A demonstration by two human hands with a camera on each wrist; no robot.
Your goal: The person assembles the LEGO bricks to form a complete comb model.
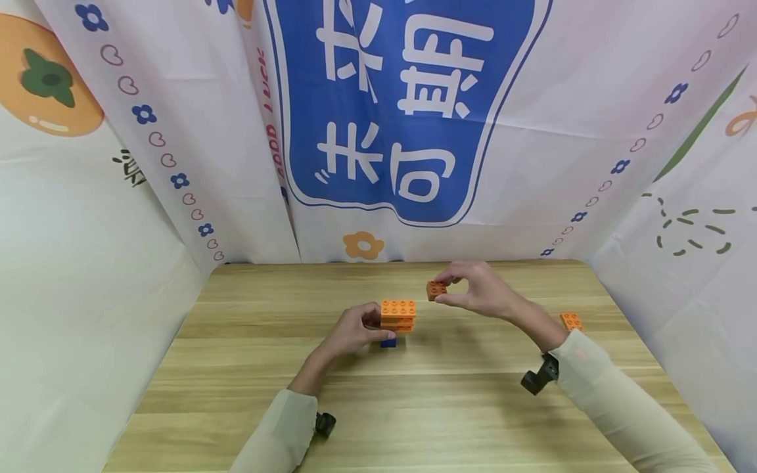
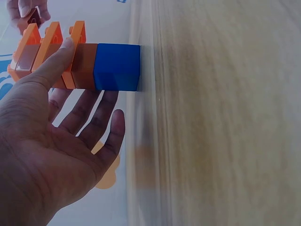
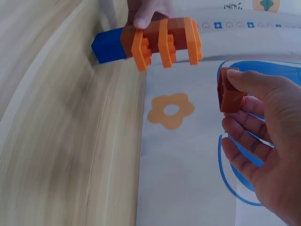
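Note:
A tower of toy building bricks (image 1: 399, 309) stands upright on the table, with a blue brick (image 2: 117, 67) at its foot and brown bricks (image 3: 151, 30) alternating with thin orange plates (image 3: 192, 41) above. The orange plates jut out to one side, and one tops the tower. My left hand (image 1: 355, 328) holds the tower from the left, thumb on the near side and fingers behind. Up and to the right of the tower, my right hand (image 1: 478, 289) pinches a loose brown brick (image 3: 230, 90) between thumb and fingertips, apart from the tower. Its studs show in the head view.
Another orange plate (image 1: 571, 321) lies on the wooden table (image 1: 437, 414) at the right, beside my right forearm. A printed cloth (image 1: 520, 217) hangs behind the table's far edge and along both sides. Dark wrist cameras (image 1: 541, 374) sit at my cuffs.

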